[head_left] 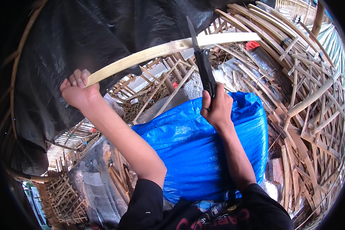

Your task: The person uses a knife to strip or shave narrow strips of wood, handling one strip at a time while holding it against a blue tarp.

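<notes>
My left hand is closed around the near end of a long, pale bamboo strip, which slants up and away to the right. In my right hand is a folding knife with a black handle, its blade unfolded and pointing up. The dark blade crosses the strip right of its middle; whether the edge touches the strip I cannot tell. Below both hands, a blue plastic sheet covers my lap.
Stacks of split bamboo and crossed slats fill the right side. A black tarp hangs at the upper left. Bamboo lattice pieces lie at the lower left. Beyond the blue sheet are shavings and a slatted bamboo frame.
</notes>
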{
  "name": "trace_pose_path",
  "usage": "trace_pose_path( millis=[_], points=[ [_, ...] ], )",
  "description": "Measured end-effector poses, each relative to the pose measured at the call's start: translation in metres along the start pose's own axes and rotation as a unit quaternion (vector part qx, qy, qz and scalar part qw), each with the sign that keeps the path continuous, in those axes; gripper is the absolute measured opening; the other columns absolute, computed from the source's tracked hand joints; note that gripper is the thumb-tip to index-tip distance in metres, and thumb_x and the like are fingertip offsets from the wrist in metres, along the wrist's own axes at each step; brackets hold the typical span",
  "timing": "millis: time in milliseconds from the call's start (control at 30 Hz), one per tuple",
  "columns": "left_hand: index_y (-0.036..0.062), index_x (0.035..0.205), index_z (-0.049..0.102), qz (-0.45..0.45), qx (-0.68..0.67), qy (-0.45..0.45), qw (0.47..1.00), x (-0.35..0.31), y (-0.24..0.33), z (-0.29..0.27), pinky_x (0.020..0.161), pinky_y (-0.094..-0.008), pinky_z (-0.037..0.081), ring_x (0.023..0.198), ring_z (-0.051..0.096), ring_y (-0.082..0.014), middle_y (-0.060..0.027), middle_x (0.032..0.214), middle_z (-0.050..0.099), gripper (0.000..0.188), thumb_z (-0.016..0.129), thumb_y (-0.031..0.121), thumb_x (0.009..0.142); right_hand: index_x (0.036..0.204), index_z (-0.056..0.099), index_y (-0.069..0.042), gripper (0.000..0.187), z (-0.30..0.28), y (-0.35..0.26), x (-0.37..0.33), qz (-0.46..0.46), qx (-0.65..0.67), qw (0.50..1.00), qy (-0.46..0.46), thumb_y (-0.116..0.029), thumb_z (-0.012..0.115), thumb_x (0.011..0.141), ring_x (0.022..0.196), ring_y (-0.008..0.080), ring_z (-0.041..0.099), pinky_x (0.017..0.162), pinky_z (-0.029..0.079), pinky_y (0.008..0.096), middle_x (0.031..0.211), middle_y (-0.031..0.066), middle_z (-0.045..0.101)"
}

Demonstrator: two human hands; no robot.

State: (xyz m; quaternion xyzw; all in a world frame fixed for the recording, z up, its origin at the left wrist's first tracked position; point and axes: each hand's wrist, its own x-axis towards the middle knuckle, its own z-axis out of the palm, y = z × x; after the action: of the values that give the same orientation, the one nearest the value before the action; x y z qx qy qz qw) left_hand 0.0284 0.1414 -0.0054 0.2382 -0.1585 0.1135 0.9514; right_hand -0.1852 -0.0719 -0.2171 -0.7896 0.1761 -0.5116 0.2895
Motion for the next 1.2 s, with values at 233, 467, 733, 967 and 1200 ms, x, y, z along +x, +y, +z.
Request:
trace_pose_path(
  millis=[233, 467, 733, 967, 1200],
  points=[
    [0.0183, 0.059, 0.023, 0.061, 0.018, -0.014, 0.998, 0.004, 0.053, -0.016, 0.039, -0.0271, 0.025, 0.039, 0.025, -0.0125, 0.0009, 0.049, 0.023, 0.036, 0.041, 0.017, 0.090, 0.081, 0.056, 0.003, 0.050, -0.012, 0.123, 0.007, 0.422, -0.020, 0.904, 0.072, -0.039, 0.043, 0.106, 0.052, 0.0245, 0.051, 0.053, 0.041, 0.0423, 0.061, 0.0155, 0.057],
    [0.0179, 0.057, 0.024, 0.104, -0.009, -0.090, 0.990, -0.022, 0.022, 0.009, 0.039, -0.0260, 0.026, 0.039, 0.025, -0.0116, 0.0008, 0.049, 0.024, 0.042, 0.043, 0.020, 0.094, 0.100, 0.058, -0.001, 0.047, -0.021, 0.047, 0.026, 0.365, 0.326, 0.842, 0.228, -0.044, 0.042, 0.107, 0.046, 0.0057, 0.027, 0.044, 0.020, 0.0259, 0.055, -0.0054, 0.032],
    [0.0162, 0.056, 0.025, 0.060, -0.025, -0.143, 0.988, -0.035, 0.008, 0.026, 0.041, -0.0244, 0.027, 0.040, 0.025, -0.0099, 0.0010, 0.049, 0.025, 0.045, 0.043, 0.019, 0.096, 0.108, 0.058, 0.000, 0.042, -0.028, -0.033, 0.013, 0.201, 0.346, 0.913, 0.083, -0.038, 0.040, 0.108, 0.054, 0.0043, 0.036, 0.049, 0.026, 0.0231, 0.063, -0.0051, 0.043],
    [0.0173, 0.053, 0.024, 0.086, 0.010, -0.191, 0.978, -0.040, 0.003, 0.034, 0.042, -0.0248, 0.028, 0.041, 0.026, -0.0114, 0.0003, 0.049, 0.025, 0.043, 0.043, 0.016, 0.092, 0.103, 0.052, 0.001, 0.024, -0.024, -0.078, -0.004, 0.144, 0.319, 0.926, -0.142, -0.022, 0.052, 0.103, 0.044, 0.0162, 0.050, 0.044, 0.035, 0.0325, 0.058, 0.0053, 0.049],
    [0.0173, 0.053, 0.026, 0.082, -0.033, -0.234, 0.968, -0.027, 0.021, 0.015, 0.041, -0.0242, 0.027, 0.040, 0.025, -0.0104, -0.0002, 0.048, 0.024, 0.044, 0.043, 0.018, 0.093, 0.102, 0.050, 0.003, 0.021, -0.010, -0.072, -0.007, 0.116, 0.115, 0.982, -0.095, -0.013, 0.060, 0.094, 0.050, 0.0379, 0.061, 0.047, 0.045, 0.0448, 0.062, 0.0173, 0.058]
  ],
)
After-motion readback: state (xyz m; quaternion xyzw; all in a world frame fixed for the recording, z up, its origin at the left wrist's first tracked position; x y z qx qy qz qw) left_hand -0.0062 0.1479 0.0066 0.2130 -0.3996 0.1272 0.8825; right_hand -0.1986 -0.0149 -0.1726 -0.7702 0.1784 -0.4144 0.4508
